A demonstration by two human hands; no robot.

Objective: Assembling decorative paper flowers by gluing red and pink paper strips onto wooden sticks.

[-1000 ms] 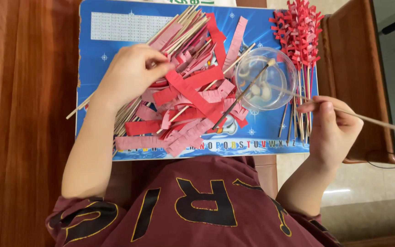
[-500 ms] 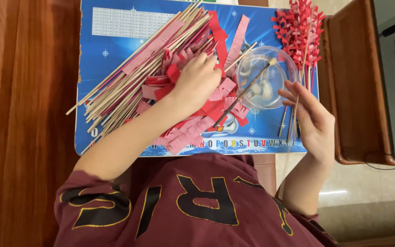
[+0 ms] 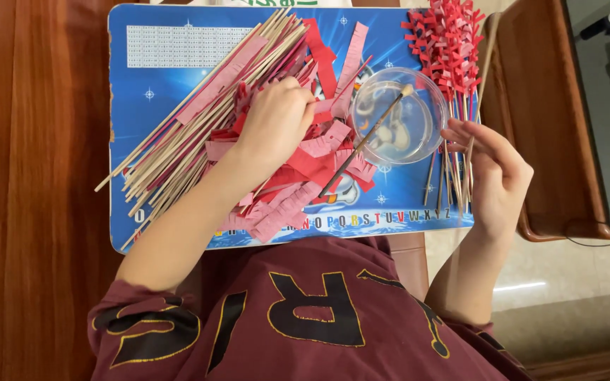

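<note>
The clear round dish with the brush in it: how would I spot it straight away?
Start at the blue board on the wooden table. Toward its right side, between the heap of red and pink fringed paper strips and the bundle of finished red sticks, sits the clear round dish. It alone is transparent, with a thin brush leaning across its rim.

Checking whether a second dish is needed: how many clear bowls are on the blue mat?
1. The clear bowl sits on the blue mat, between the left hand on the paper strips and the right hand. None seems hidden.
</note>
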